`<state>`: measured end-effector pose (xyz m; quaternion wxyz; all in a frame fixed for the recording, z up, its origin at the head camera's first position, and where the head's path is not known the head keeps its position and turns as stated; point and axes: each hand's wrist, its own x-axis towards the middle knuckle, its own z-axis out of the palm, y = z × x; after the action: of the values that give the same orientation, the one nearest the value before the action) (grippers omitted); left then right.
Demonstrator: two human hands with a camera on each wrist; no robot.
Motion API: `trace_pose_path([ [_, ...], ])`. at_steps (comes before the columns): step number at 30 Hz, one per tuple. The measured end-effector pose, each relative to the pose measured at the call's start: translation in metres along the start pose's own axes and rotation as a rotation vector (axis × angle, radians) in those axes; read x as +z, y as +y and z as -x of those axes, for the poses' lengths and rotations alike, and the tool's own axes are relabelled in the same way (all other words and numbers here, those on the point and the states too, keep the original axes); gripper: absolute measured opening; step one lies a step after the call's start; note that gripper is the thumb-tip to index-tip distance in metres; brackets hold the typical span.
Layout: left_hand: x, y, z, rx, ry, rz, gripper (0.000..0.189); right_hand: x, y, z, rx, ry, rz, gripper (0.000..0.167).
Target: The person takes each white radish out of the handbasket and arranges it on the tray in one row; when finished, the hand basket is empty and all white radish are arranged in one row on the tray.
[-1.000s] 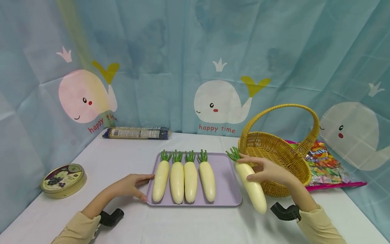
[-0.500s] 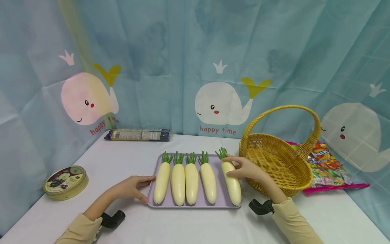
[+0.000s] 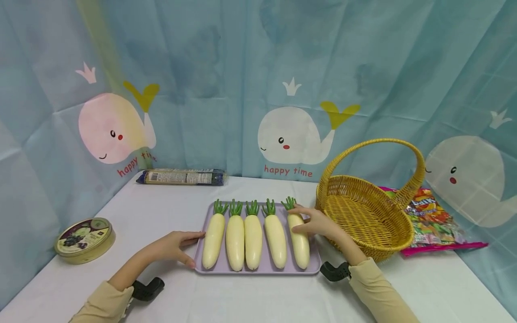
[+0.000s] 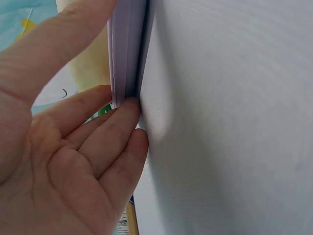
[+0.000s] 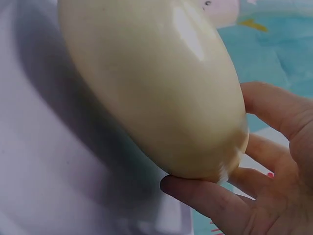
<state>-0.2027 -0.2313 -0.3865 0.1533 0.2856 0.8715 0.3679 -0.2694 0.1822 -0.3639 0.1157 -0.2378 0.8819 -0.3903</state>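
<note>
A lavender tray (image 3: 258,270) lies at the table's middle with a row of white radishes, green tops pointing away. My right hand (image 3: 313,223) grips the rightmost radish (image 3: 300,249), which lies on the tray beside the others. In the right wrist view that radish (image 5: 146,83) fills the frame, with my fingers (image 5: 205,200) curled under it. My left hand (image 3: 177,246) rests flat against the tray's left edge. Its straight fingers (image 4: 112,122) touch the tray's rim (image 4: 124,49), the thumb above it.
A wicker basket (image 3: 363,211) with a tall handle stands right of the tray, with a bright candy bag (image 3: 432,220) behind it. A round tin (image 3: 84,237) sits at the far left. A dark wrapped packet (image 3: 181,176) lies at the back by the curtain.
My right hand carried the fifth radish from in front of the basket leftward onto the tray and laid it beside the fourth. My left hand stayed at the tray's edge.
</note>
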Motion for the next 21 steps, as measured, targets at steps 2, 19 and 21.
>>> trace_pose_path([
  [2, 0.0005, -0.0007, -0.0003, 0.006, 0.000, -0.001, 0.084, 0.0019, 0.0014, -0.0024, -0.007, 0.010, 0.036, 0.058],
  [19, 0.0012, -0.0026, 0.0037, -0.012, 0.000, 0.010, 0.085, 0.0104, -0.0009, -0.0055, -0.005, 0.006, 0.076, 0.054],
  [21, 0.0010, -0.0022, 0.0044, -0.020, 0.000, 0.019, 0.086, 0.0105, -0.0023, -0.0049, -0.005, 0.001, 0.068, 0.054],
])
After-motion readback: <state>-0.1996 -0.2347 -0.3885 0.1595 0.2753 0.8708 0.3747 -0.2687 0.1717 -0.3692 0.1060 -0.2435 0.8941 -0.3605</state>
